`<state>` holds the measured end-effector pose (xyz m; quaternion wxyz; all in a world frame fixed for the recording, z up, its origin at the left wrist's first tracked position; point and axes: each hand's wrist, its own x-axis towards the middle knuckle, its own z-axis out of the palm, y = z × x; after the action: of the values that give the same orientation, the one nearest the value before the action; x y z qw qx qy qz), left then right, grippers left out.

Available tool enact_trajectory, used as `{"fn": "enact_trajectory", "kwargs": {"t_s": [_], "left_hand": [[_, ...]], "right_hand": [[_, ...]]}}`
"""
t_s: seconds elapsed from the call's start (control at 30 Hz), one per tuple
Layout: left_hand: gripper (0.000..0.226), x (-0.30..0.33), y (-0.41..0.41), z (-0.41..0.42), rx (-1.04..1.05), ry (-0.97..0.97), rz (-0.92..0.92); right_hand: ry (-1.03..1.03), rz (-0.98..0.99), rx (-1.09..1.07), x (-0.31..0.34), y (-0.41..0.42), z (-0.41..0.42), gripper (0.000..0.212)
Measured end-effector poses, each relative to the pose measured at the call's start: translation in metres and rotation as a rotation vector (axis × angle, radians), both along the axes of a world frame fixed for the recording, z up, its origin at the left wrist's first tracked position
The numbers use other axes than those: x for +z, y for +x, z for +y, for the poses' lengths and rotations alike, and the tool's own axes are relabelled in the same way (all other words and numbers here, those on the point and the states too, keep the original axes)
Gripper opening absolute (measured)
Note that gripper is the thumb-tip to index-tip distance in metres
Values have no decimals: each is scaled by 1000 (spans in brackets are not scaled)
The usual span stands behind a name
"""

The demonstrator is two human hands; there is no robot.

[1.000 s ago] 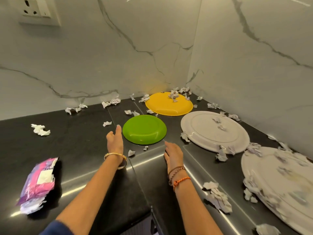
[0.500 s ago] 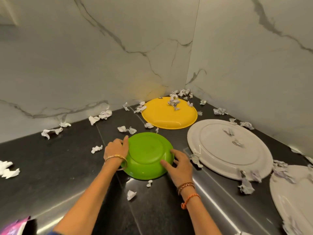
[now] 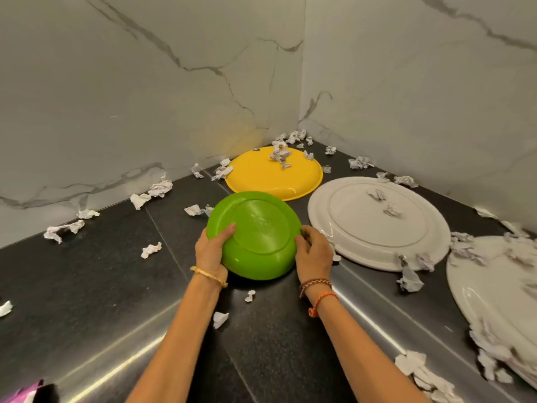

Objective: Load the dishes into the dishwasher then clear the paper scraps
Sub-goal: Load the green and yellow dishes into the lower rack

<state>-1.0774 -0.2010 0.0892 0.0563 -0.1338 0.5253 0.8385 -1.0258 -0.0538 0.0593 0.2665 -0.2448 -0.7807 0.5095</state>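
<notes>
An upside-down green plate (image 3: pixel 255 231) is tilted up off the black counter (image 3: pixel 87 286), its near edge raised. My left hand (image 3: pixel 213 251) grips its left rim with the thumb on the base. My right hand (image 3: pixel 313 253) holds its right rim. Behind it lies an upside-down yellow plate (image 3: pixel 270 175) with paper scraps (image 3: pixel 280 155) on top. To the right lie a white plate (image 3: pixel 377 222) and a second white plate (image 3: pixel 499 301), both face down and carrying scraps. No dishwasher is in view.
Crumpled paper scraps (image 3: pixel 151 250) are scattered across the counter, along the marble walls (image 3: pixel 145 97) and in the corner. A heap of scraps (image 3: pixel 421 373) lies at the lower right. A pink packet (image 3: pixel 23 394) peeks in at the bottom left.
Both hands went from flat on the counter to the green plate's sides, closed on its rim and tipped it up. My view moved closer to the corner.
</notes>
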Motion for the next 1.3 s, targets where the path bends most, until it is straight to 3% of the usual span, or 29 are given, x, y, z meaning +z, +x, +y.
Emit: {"fn": "enact_trajectory", "kwargs": {"t_s": [0.13,0.23,0.33,0.47,0.53,0.6,0.73,0.87,0.97,1.07,1.2,1.3], "left_hand": [[23,28,14,34,-23,-52,178],[23,47,24,67,-172,-41,286],[24,54,34,102,-319,102,187],[30,44,76,171,-576,157,10],[47,41,111,201,-717,178,-41],[62,36,142,225,-808,187,-66],[40,21,183,257,-881,180,-112],[29,20,207,277,-896,167,-136],[19,20,217,290,-867,145,-127],[23,21,222,298,-842,127,-117],[28,20,226,305,-807,122,-139],[16,19,230,308,-797,104,-148]], "right_hand": [[-32,50,-152,9,22,6,24],[-388,110,-179,26,51,38,18],[-483,229,-279,52,101,87,19],[-583,381,-647,62,182,147,19],[-701,479,-863,54,226,172,10],[-757,549,-1027,48,266,192,27],[-886,693,-981,44,319,229,55],[-981,836,-886,50,338,270,68],[-1035,756,-794,53,338,295,62],[-1047,715,-896,51,329,312,41],[-964,644,-1061,42,324,324,50],[-992,631,-1022,41,329,330,49]]}}
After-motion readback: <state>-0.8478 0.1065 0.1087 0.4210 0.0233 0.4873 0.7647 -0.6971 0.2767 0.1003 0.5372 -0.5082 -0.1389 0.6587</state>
